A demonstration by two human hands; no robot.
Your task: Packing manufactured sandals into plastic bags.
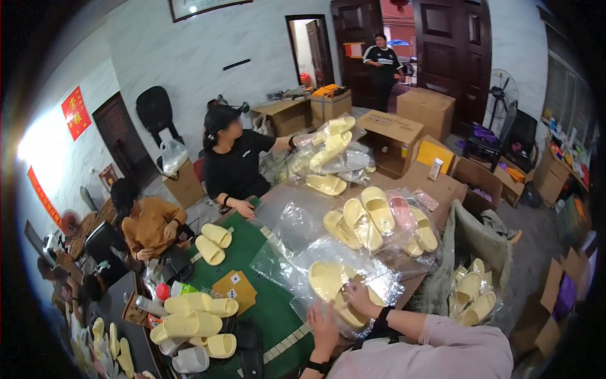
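A pair of pale yellow slippers (329, 278) lies in front of me with a clear plastic bag (386, 273) around and beneath it. My right hand (360, 299) reaches over the pair, its fingers closed at a slipper strap and partly hidden. Close by at the near left side of the bag is my left hand (323, 326), its fingers stretched out and touching the plastic. More clear bags (278, 260) lie flat just beyond. Farther off to the right, several bagged yellow slippers (377, 211) and a pink slipper (402, 216) rest on the table.
Loose yellow slippers (187, 326) are piled at the left on the green tabletop (282, 316), near a bottle (150, 306). Across the table a person in black (237, 165) holds bagged slippers. A woven sack (499, 237) of bagged slippers stands right; cardboard boxes (426, 114) stand behind.
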